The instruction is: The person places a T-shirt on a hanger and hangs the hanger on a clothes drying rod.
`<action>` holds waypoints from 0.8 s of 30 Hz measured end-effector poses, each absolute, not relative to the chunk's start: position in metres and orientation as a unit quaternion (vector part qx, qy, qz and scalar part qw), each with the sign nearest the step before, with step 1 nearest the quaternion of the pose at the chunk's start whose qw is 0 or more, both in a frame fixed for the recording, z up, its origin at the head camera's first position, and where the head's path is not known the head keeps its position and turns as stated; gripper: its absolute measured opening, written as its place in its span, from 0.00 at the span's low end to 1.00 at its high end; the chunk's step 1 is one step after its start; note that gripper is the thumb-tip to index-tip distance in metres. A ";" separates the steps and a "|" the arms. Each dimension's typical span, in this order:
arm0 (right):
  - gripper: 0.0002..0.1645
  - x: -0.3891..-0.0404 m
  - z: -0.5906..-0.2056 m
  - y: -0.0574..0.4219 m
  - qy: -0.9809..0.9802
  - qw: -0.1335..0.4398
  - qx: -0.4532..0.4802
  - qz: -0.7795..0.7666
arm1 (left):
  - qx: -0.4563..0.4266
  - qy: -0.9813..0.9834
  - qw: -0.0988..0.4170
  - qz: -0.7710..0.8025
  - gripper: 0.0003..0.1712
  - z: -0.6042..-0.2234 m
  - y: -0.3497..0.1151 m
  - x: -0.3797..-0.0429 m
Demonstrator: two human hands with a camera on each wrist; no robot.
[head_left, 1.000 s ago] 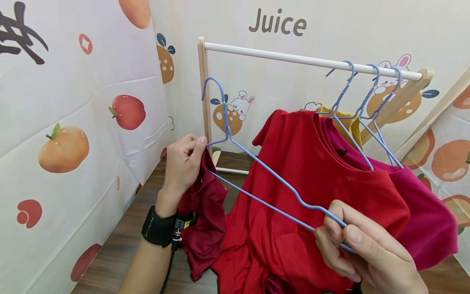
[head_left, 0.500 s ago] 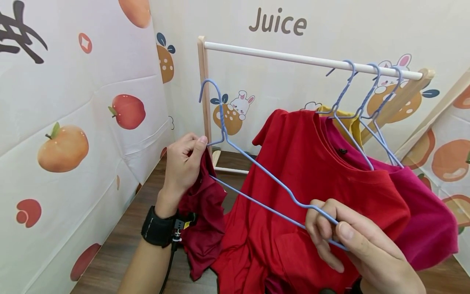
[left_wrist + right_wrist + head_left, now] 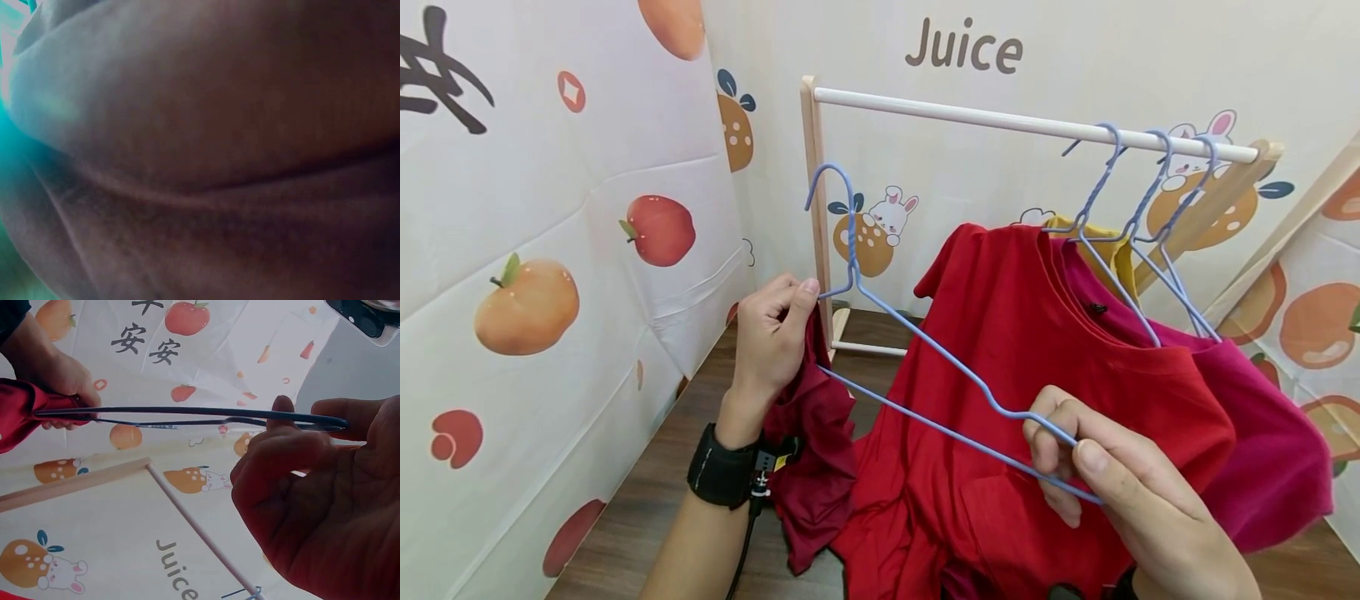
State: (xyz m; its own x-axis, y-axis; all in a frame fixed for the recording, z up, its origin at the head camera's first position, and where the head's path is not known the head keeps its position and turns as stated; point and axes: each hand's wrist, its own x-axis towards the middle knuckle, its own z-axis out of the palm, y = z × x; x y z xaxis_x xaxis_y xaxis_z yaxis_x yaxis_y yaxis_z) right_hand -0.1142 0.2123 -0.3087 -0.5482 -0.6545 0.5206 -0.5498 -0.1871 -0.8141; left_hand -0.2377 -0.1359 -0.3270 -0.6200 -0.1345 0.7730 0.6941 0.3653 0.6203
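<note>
A blue wire clothes hanger (image 3: pixel 852 237) stretches between both hands, hook upward and its right side sloping down. My left hand (image 3: pixel 775 333) grips a dark red garment (image 3: pixel 816 467), which hangs crumpled below it. The hanger's left end runs into that cloth and is hidden there. At the other end, my right hand (image 3: pixel 1138 492) pinches the hanger's right corner between thumb and fingers. The right wrist view shows the hanger (image 3: pixel 187 410) nearly edge-on, leading to the dark red cloth (image 3: pixel 15 422). Skin fills most of the left wrist view.
Behind the hands, a rack with a white bar (image 3: pixel 1000 121) carries several blue hangers, grouped at its right end. A red shirt (image 3: pixel 1000 333), a magenta shirt (image 3: pixel 1277 458) and a yellow garment (image 3: pixel 1127 267) hang there. Below lies a wooden tabletop (image 3: pixel 625 517).
My right hand has moved slightly left and up with the hanger's right end, and the hook has shifted a little left. My left hand keeps its grip on the dark red garment.
</note>
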 end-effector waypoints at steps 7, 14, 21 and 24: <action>0.24 -0.104 -0.296 0.207 0.672 0.040 -0.440 -0.595 | -0.200 -0.726 0.393 -0.527 0.30 -0.327 -0.136 -0.236; 0.25 -0.103 -0.301 0.208 0.675 0.060 -0.456 -0.578 | -0.206 -0.737 0.383 -0.518 0.28 -0.326 -0.135 -0.235; 0.24 -0.104 -0.300 0.205 0.669 0.078 -0.466 -0.574 | -0.210 -0.737 0.384 -0.515 0.28 -0.325 -0.135 -0.234; 0.23 -0.103 -0.298 0.202 0.671 0.080 -0.468 -0.569 | -0.213 -0.734 0.390 -0.513 0.28 -0.326 -0.134 -0.234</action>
State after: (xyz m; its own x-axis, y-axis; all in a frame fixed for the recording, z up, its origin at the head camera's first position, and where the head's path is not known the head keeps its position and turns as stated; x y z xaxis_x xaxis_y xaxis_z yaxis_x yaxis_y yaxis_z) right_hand -0.1031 0.2016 -0.2979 -0.5493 -0.7188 0.4261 -0.5374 -0.0866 -0.8388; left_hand -0.2341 -0.1341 -0.3263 -0.6058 -0.0871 0.7909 0.7128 0.3823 0.5881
